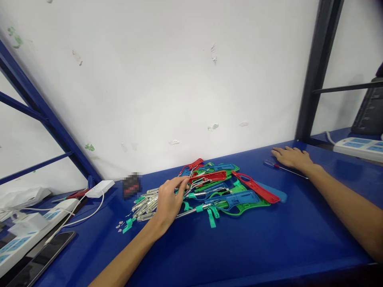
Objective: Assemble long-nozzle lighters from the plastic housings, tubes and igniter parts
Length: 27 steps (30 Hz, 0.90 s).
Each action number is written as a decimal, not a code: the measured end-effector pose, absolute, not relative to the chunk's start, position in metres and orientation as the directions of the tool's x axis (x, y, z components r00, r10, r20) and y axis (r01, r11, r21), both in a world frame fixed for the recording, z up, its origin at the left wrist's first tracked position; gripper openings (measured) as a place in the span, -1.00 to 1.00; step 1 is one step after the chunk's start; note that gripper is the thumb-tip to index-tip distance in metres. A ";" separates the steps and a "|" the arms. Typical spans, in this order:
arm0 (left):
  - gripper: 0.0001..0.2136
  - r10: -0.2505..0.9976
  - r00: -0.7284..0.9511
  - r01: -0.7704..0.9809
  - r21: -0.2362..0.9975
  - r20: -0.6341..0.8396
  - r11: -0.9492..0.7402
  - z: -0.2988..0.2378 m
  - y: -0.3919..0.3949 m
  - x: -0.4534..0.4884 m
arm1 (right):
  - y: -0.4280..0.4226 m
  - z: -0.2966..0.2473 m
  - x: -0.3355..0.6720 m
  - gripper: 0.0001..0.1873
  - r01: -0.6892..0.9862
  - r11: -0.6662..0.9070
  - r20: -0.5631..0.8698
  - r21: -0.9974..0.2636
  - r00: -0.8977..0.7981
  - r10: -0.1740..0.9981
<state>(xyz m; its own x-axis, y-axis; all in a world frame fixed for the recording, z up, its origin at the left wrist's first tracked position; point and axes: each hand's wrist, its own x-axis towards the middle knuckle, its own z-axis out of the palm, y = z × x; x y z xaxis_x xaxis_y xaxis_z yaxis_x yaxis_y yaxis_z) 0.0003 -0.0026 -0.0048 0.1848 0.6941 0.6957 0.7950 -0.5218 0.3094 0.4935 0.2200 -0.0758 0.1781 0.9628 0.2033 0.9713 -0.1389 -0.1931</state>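
My left hand (171,199) pinches the tip end of a red lighter handle (211,176) between thumb and fingers, over a pile of taken-apart long-nose lighters. Under and around it lie blue handle shells (243,198), a green shell (251,207) and another red shell (260,189). Thin white wires and metal tubes show among them. Left of the hand is a heap of clear and metallic tube parts (148,203), partly covered by it. My right hand (293,157) rests flat and empty on the blue table, just behind a screwdriver (287,169).
Small teal clips (128,225) and chips lie at the pile's left. Farther left are a blurred dark object (131,185), a phone (44,259), a white cable and power strips (60,213). A white wall stands behind. Another power strip (359,145) sits at right.
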 end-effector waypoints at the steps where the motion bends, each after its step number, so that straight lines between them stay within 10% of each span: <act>1: -0.74 0.701 0.173 0.795 0.323 0.692 -0.514 -0.005 -0.003 0.000 | 0.219 -0.076 0.492 -0.56 0.968 -0.161 0.210 -0.192 0.201 0.957; 19: -0.74 0.681 0.109 0.738 0.400 0.724 -0.543 -0.002 -0.009 0.005 | 0.185 -0.041 0.465 -0.57 0.939 -0.148 0.353 -0.311 0.258 0.899; 27: -0.76 0.636 0.108 0.720 0.381 0.764 -0.580 0.003 -0.011 0.005 | 0.125 0.026 0.361 -0.59 0.830 0.485 0.626 -0.275 -0.228 0.746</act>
<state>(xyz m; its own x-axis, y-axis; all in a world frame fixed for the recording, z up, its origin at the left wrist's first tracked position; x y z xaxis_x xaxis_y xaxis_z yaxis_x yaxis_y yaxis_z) 0.0050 -0.0107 0.0030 0.1082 0.6357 0.7643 0.7202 -0.5801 0.3805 0.3609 0.1254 0.0258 -0.2282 0.7457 0.6260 0.8301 0.4850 -0.2751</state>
